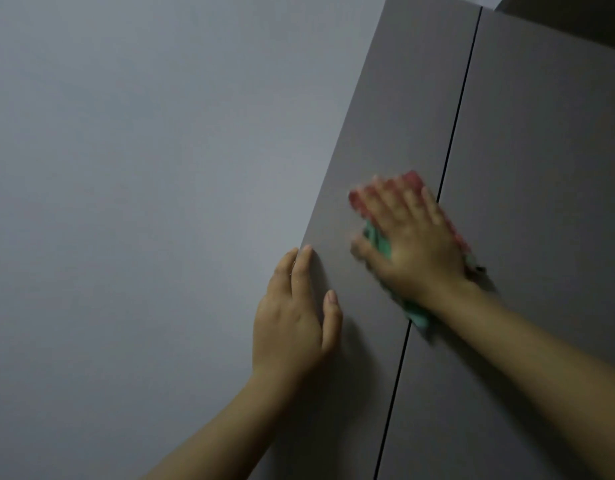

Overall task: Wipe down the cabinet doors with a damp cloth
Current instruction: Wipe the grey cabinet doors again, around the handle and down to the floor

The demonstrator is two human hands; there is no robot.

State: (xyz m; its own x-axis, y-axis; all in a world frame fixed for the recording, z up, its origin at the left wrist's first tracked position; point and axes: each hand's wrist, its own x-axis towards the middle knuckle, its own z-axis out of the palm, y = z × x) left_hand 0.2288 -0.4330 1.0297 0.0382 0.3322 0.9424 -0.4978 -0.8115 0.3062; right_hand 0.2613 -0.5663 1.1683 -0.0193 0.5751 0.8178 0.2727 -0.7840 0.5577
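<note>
Two flat grey cabinet doors fill the right half of the view, the left door point(396, 126) and the right door point(541, 168), split by a thin dark gap. My right hand point(413, 237) lies flat with straight, spread fingers on a red and green cloth point(377, 239), pressing it against the left door beside the gap; the hand is motion-blurred. My left hand point(295, 317) rests on the left door's outer edge, thumb on the door face, fingers along the edge.
A plain pale grey wall point(143, 202) takes up the left half of the view, right beside the left door's edge. A dark area point(576, 12) shows above the right door's top corner.
</note>
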